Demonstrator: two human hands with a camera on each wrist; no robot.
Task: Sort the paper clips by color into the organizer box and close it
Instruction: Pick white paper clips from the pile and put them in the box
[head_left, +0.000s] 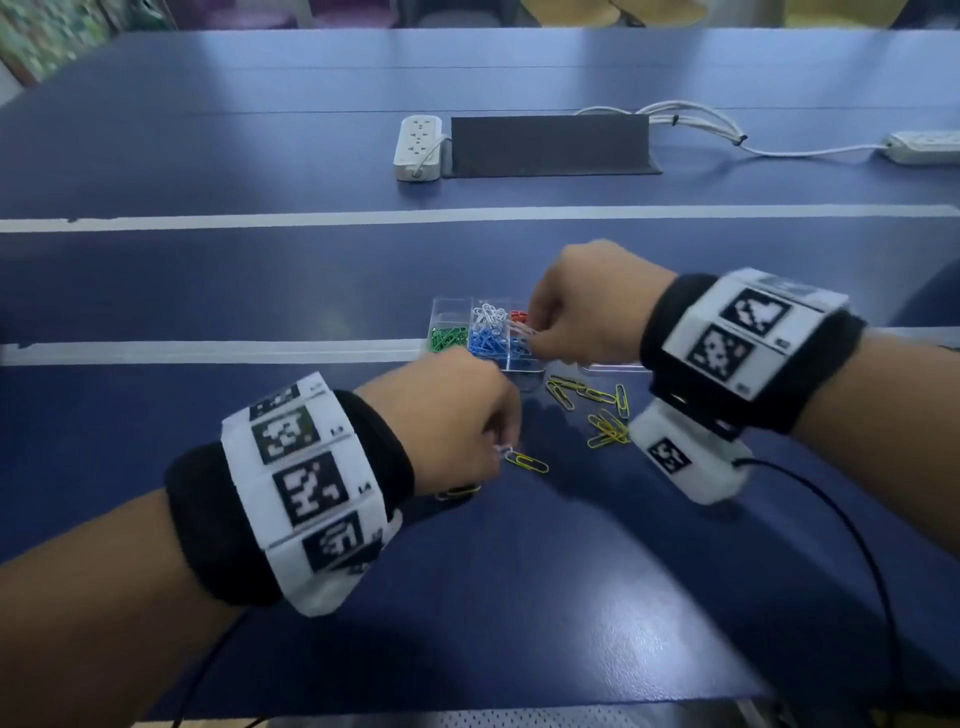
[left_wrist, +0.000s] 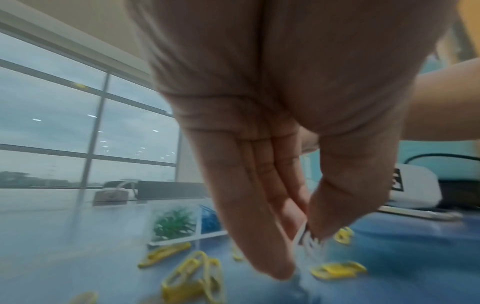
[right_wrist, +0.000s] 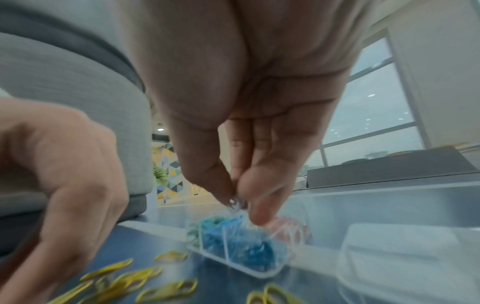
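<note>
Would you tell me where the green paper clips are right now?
In the head view, the green paper clips fill the organizer box's near-left compartment, left of the blue clips.

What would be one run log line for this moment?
left hand: pinches white clip above table | right hand: pinches white clip over organizer box | yellow clips: unsorted
</note>
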